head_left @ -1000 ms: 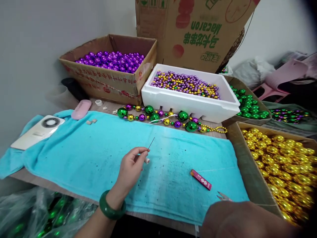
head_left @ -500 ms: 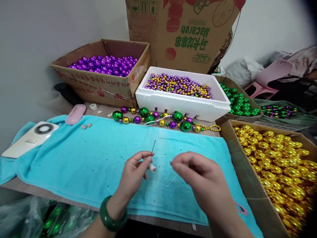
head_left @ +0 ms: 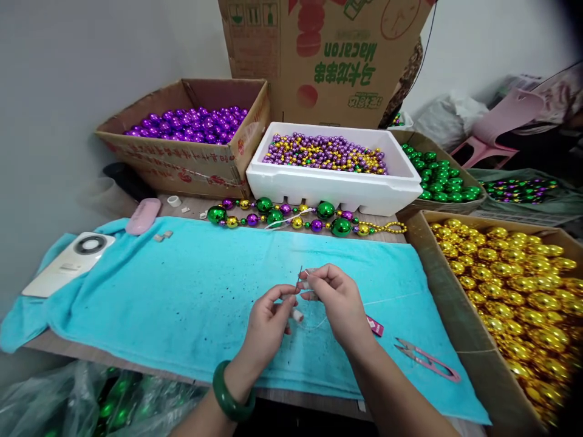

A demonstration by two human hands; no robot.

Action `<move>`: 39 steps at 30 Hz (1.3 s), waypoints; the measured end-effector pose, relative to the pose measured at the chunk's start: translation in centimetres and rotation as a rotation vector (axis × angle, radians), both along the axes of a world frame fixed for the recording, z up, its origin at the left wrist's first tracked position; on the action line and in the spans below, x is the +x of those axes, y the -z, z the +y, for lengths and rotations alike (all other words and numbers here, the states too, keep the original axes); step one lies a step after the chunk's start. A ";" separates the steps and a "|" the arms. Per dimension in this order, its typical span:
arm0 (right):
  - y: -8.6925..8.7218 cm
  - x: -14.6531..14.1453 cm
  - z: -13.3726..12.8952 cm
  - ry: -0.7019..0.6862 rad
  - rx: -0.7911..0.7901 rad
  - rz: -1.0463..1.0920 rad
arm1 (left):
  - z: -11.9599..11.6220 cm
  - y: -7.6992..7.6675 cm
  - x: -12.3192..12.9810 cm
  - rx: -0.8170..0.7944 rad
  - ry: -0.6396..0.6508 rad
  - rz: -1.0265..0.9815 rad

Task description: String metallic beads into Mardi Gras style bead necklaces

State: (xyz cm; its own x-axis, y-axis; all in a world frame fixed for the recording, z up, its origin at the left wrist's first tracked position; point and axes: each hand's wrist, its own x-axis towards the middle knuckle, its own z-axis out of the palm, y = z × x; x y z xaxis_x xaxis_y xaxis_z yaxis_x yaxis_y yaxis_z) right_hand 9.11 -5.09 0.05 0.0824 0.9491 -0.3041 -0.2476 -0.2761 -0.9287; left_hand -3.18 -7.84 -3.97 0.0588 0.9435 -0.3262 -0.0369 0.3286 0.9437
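Note:
My left hand point(head_left: 266, 325), with a green bangle point(head_left: 228, 394) at its wrist, pinches a thin upright needle point(head_left: 299, 277) over the turquoise towel point(head_left: 182, 303). Fingers of my right hand point(head_left: 339, 303) close on a fine white thread point(head_left: 387, 300) right beside the needle's upper end. Whether the thread passes through the eye is too small to tell. Something white point(head_left: 297, 315), like tape round a fingertip, shows below my left fingers. Pink-handled thread snips point(head_left: 430, 359) and a small red packet point(head_left: 375, 326) lie on the towel near my right forearm.
Behind the towel lies a beaded strand point(head_left: 340, 227), before a white foam box point(head_left: 328, 185) of small beads. Cartons hold purple beads point(head_left: 191, 124), green beads point(head_left: 437, 176) and gold beads point(head_left: 514, 279). A phone point(head_left: 70, 261) and a pink case point(head_left: 143, 216) rest at left.
My right hand has come left to meet my left hand at the needle, bringing the thread close to it. The snips and red packet have come into fuller view.

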 end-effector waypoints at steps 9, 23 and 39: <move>0.2 0.1 0.0 -0.020 -0.008 0.022 | -0.2 0.4 -0.1 0.048 0.039 0.053; 0.3 0.0 0.1 -0.013 -0.012 0.020 | -0.5 0.4 0.0 0.111 0.003 0.115; -7.0 3.5 -3.8 -0.487 0.702 -0.191 | -0.3 -1.2 -1.2 0.038 -0.163 -0.046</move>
State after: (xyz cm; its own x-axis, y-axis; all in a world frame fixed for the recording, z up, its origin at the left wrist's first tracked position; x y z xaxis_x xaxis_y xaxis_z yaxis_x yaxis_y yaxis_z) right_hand 12.61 -8.87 7.07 -0.3907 0.8550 0.3411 -0.0738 0.3403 -0.9374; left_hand -4.37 -8.16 -2.77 -0.0823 0.9533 -0.2907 -0.1300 0.2789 0.9515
